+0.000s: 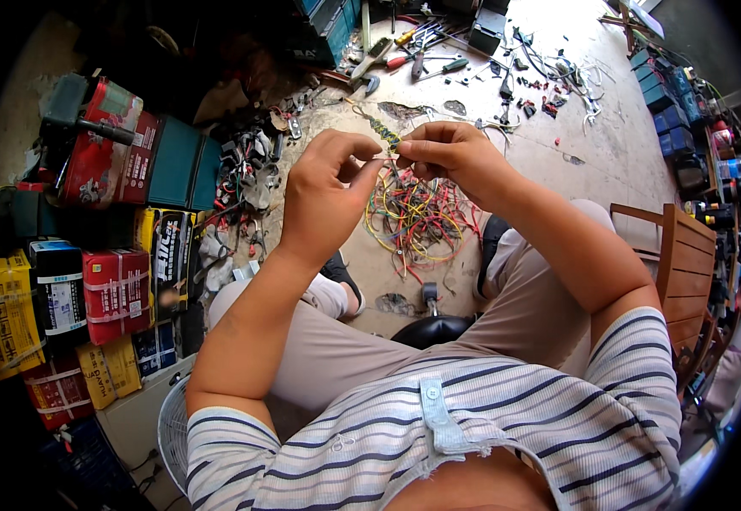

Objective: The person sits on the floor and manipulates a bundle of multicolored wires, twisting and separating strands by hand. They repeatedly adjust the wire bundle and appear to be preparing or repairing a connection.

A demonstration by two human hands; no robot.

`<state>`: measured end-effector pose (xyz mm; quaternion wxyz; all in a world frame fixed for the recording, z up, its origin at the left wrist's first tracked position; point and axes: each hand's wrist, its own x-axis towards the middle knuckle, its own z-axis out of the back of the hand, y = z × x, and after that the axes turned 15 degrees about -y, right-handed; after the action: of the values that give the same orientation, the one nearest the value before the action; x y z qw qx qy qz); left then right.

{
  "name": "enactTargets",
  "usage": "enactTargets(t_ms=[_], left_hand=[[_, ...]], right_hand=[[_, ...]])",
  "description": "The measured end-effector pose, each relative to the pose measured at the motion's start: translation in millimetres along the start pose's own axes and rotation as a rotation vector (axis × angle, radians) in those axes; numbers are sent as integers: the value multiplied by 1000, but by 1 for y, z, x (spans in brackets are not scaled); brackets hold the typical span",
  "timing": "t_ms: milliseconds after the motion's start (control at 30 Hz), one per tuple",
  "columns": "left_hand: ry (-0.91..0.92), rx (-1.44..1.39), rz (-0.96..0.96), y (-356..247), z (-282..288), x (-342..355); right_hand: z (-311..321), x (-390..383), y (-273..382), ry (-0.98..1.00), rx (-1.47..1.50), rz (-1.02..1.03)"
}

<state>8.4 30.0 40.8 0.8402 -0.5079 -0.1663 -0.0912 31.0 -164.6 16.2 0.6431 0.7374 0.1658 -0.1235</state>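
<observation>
1. One twisted yellow-and-dark wire bundle [383, 131] sits upper centre of the frame; looks like I'm mid-way through fiddling with fine strands.
2. Next move probably calls for steady fingertips.
3. Right hand [451, 153]: thumb and finger pinching the bundle's near end, I reckon.
4. Left hand [329, 192]: fingers curled, tips nearly meeting; can't tell if they've got a strand.

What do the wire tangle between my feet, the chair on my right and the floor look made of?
Wire tangle: probably smooth plastic insulation, from bright reds and yellows, loose curls; cores unclear.
Chair: likely wood with a smooth brown finish, given its slatted panel.
Floor: perhaps bare concrete, matte and pale, with chipped patches.
</observation>
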Motion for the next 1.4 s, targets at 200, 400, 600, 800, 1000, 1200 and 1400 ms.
enactTargets(t_ms=[200, 400, 600, 800, 1000, 1200, 1400], left_hand=[[-23, 56, -232, 6, -5, -1], [-18, 97, -346, 4, -7, -1], [-61, 178, -393, 4, -11, -2], [-88, 205, -365, 7, -12, -2], [60, -103, 268, 3, -11, -2], [333, -765, 1130, 23, 7, 3], [271, -706, 1097, 17, 8, 6]], right_hand=[[1, -3, 2, 55, 45, -77], [0, -6, 1, 97, 91, -132], [0, -4, -1, 87, 103, -129], [-5, -8, 1, 60, 26, 32], [-6, -8, -9, 21, -95, 294], [-6, -8, -8, 45, -356, 756], [-8, -3, -8, 36, -209, 461]])
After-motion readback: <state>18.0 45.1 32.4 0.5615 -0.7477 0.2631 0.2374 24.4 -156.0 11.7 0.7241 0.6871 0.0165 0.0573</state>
